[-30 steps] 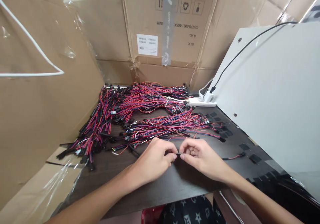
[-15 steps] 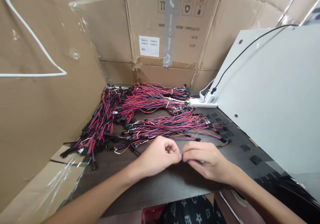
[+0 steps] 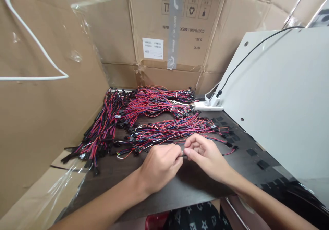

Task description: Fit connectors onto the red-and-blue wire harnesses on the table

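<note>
My left hand (image 3: 161, 165) is closed round a thin dark wire harness, knuckles up. My right hand (image 3: 204, 156) pinches the same harness with thumb and fingertips, close beside the left. A short dark length of the wire harness (image 3: 184, 155) shows between the two hands; most of it is hidden by the fingers. Red and dark wires ending in a black connector (image 3: 235, 148) come out past the right hand. Just beyond the hands lies a loose bundle of red, purple and black wire harnesses (image 3: 167, 129).
More tied wire bundles (image 3: 154, 101) lie at the back, with another pile (image 3: 101, 130) along the left. A white power strip (image 3: 208, 106) sits at the back right by a white panel (image 3: 277, 96). Cardboard walls (image 3: 118, 27) enclose the dark table (image 3: 169, 197).
My left hand has rolled over, so its knuckles now face up. The right hand has turned, bringing its thumb side into view, and has shifted slightly up and left.
</note>
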`<state>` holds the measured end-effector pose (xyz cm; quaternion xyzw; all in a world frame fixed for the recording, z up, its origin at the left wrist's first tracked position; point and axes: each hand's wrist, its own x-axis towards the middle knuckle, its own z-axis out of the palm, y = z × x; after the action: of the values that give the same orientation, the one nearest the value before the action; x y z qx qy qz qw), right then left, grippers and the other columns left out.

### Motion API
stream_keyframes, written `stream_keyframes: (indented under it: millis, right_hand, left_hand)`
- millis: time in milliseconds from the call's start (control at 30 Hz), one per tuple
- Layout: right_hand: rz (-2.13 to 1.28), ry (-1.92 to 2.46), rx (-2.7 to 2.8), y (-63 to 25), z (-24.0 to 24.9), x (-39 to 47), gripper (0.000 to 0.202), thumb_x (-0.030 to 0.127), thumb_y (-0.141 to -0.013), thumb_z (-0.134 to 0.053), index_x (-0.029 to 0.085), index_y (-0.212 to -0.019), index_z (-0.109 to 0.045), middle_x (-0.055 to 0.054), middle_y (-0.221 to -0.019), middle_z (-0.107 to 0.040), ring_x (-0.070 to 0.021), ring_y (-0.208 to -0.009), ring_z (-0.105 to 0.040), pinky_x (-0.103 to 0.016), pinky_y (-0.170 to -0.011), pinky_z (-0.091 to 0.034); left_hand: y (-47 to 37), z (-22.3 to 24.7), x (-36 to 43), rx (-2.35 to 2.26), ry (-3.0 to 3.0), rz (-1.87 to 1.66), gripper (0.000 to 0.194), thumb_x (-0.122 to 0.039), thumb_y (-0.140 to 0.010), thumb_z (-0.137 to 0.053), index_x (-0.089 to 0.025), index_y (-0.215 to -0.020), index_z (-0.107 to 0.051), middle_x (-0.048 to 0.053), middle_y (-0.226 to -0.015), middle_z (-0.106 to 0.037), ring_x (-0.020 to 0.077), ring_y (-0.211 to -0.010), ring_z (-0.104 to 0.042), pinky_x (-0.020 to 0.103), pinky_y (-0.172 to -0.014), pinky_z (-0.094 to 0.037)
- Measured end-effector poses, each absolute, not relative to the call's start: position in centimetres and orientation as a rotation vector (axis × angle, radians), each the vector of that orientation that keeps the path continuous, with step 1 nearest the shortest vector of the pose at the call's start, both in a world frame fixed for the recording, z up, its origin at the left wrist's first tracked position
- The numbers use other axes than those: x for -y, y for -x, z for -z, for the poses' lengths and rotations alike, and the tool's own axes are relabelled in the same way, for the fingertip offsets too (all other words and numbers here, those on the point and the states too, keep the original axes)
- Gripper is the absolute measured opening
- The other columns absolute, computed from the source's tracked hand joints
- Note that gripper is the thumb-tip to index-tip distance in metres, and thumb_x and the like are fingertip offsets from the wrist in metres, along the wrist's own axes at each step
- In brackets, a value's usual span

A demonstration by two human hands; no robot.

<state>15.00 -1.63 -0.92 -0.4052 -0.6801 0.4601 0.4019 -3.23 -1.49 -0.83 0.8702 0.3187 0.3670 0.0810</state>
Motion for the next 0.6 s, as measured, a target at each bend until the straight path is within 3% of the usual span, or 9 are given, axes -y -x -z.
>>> stream_keyframes:
  millis: [167,300,433,600]
  right_hand:
    - [-1.466,0.968,1.527,-14.4,0.8,0.4,0.036,0.037,-0.073,-0.074,0.016,-0.089,-0.05,-0.001,-0.07,-0.061,-0.0113,-0.061,-0.056,-0.022,-0.055,-0.041]
    - [-1.528,0.968,1.422,-14.3,0.3,0.4,0.044,0.039,-0.069,-0.078,0.016,-0.093,-0.05,0.001,-0.07,-0.06,-0.008,-0.054,-0.05,-0.02,-0.05,-0.035]
    - [-1.379,0.958,1.462,-14.2,0.4,0.6,0.04,0.033,-0.07,-0.076,0.017,-0.096,-0.051,0.001,-0.074,-0.059,-0.0078,-0.055,-0.048,-0.02,-0.05,-0.033]
    - [-1.117,0.927,1.62,-14.3,1.2,1.1,0.026,0.021,-0.079,-0.065,0.018,-0.1,-0.051,-0.001,-0.075,-0.061,-0.0103,-0.06,-0.054,-0.021,-0.052,-0.038]
  left_hand:
    - [3.9,1.2,1.4,-0.974,-2.727,-1.042,0.026,-0.011,-0.091,-0.039,-0.015,-0.076,-0.06,0.003,-0.065,-0.06,0.0129,-0.057,-0.054,0.025,-0.056,-0.038]
    - [3.8,1.4,1.4,-1.035,-2.608,-1.012,0.019,-0.012,-0.09,-0.041,-0.017,-0.089,-0.06,0.004,-0.076,-0.065,0.0132,-0.062,-0.059,0.024,-0.062,-0.042]
    - [3.1,0.8,1.3,-1.207,-2.365,-0.98,0.016,-0.01,-0.081,-0.05,-0.016,-0.093,-0.059,0.001,-0.072,-0.063,0.0113,-0.055,-0.054,0.023,-0.055,-0.038]
    - [2.7,-0.4,0.9,-1.237,-2.018,-0.777,0.006,-0.019,-0.077,-0.058,-0.015,-0.077,-0.062,-0.002,-0.06,-0.057,0.0113,-0.055,-0.05,0.022,-0.053,-0.035]
